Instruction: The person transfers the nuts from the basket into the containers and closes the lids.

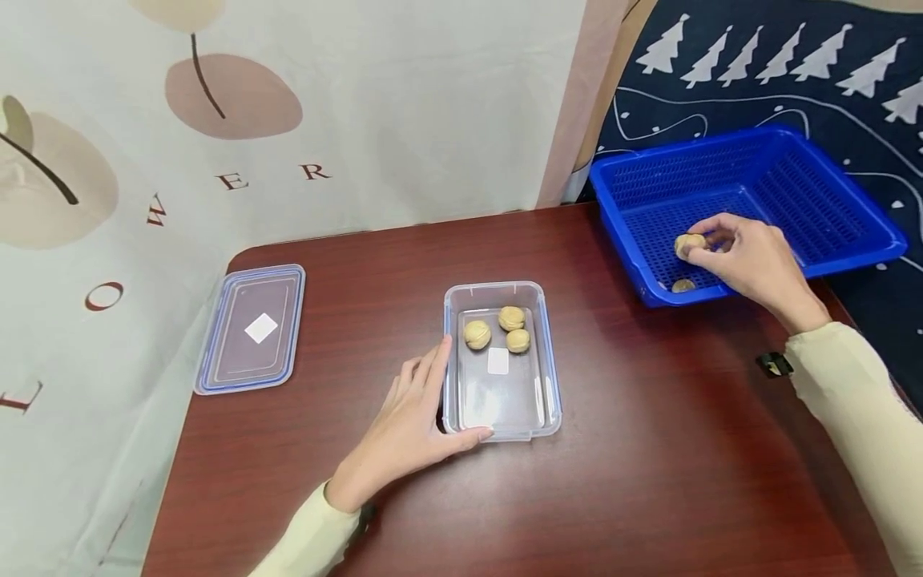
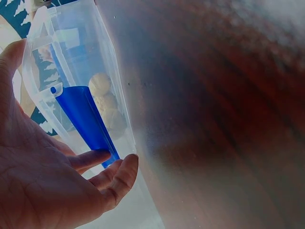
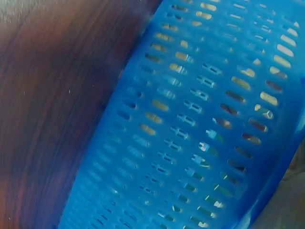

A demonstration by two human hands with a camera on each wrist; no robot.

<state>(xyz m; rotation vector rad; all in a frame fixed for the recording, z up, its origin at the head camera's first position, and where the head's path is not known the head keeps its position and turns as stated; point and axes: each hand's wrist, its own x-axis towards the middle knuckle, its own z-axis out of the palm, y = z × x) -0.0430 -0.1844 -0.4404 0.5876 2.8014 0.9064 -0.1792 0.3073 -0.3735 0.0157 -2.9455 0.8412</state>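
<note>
Three walnuts lie inside a clear plastic box near a white label. My left hand rests against the box's left side and near corner, fingers and thumb extended; the left wrist view shows this hand beside the box wall. Over the near left part of a blue basket, my right hand pinches a walnut between thumb and fingers. Another walnut lies in the basket below it. The right wrist view shows the basket's slotted wall, with the fingers hidden.
A clear lid with a blue seal lies at the table's left edge, a white label on it. The brown table meets a printed cloth at the back. Dark cloth with white trees hangs behind the basket.
</note>
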